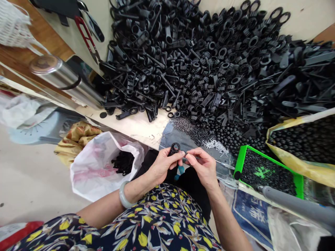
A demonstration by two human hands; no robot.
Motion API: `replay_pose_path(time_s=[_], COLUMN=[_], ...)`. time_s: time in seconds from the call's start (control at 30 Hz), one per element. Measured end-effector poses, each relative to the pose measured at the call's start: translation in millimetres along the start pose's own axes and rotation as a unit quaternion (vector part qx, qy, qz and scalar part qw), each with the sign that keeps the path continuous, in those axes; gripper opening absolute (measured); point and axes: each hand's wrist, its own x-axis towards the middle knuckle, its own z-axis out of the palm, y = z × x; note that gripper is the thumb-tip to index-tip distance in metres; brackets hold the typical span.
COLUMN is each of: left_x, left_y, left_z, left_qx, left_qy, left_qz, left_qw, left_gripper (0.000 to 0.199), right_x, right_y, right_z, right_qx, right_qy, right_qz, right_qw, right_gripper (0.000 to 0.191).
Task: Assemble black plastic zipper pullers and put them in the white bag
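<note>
My left hand [164, 163] is closed on a black plastic ring part [175, 147], thumb across its lower side. Close beside it, my right hand [202, 163] is pinched, its fingertips nearly meeting the left thumb. A thin, pale silvery tool [225, 165] passes through the right hand, its far end sticking out to the right. The fingers hide its middle, and its exact kind does not show. Both hands are above my lap at the table's front edge. Just beyond them, a dark mat [178, 136] bears small white pins [216, 146] and tiny dark pieces [183, 126].
A large heap of black plastic parts [193, 62] covers the table. On the right are a green tray [242, 158] of small black bits, a yellow bag [309, 167] and a grey tube [293, 200]. Leftward are a steel flask [75, 85] and a white bag [91, 167] holding black parts.
</note>
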Motion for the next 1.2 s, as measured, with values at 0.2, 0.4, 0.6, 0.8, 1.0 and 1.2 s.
replay_pose_path(time_s=[0.2, 0.4, 0.6, 0.8, 1.0, 1.2], left_x=[-0.4, 0.1, -1.7, -3.8, -5.1, -5.9], left_y=[0.1, -4.0, -7.7, -7.8, 0.9, 3.6], left_z=[-0.1, 0.4, 7.7, 7.9, 10.4, 17.4], left_qx=[0.003, 0.002, -0.072, -0.120, -0.130, -0.181], left_qy=[0.006, 0.031, 0.052, 0.034, 0.049, 0.090], left_qz=[0.013, 0.027, 0.014, -0.023, -0.029, -0.076], left_qw=[1.000, 0.999, 0.996, 0.992, 0.990, 0.976], left_gripper=[0.033, 0.033, 0.034, 0.038, 0.037, 0.039], right_x=[-2.3, -3.1, -9.5, -10.5, -3.3, -1.0], right_y=[6.3, 3.7, 7.8, 9.9, 5.5, 5.2], right_z=[5.6, 8.1, 17.5, 16.4, 10.1, 13.6], right_qx=[-0.010, -0.080, -0.172, -0.253, -0.297, -0.316], right_qy=[0.031, 0.036, 0.078, 0.087, 0.057, 0.068], right_qz=[-0.019, -0.058, -0.145, -0.220, -0.264, -0.296], right_qw=[0.999, 0.994, 0.971, 0.938, 0.916, 0.899], right_gripper=[0.020, 0.013, 0.013, 0.018, 0.019, 0.022])
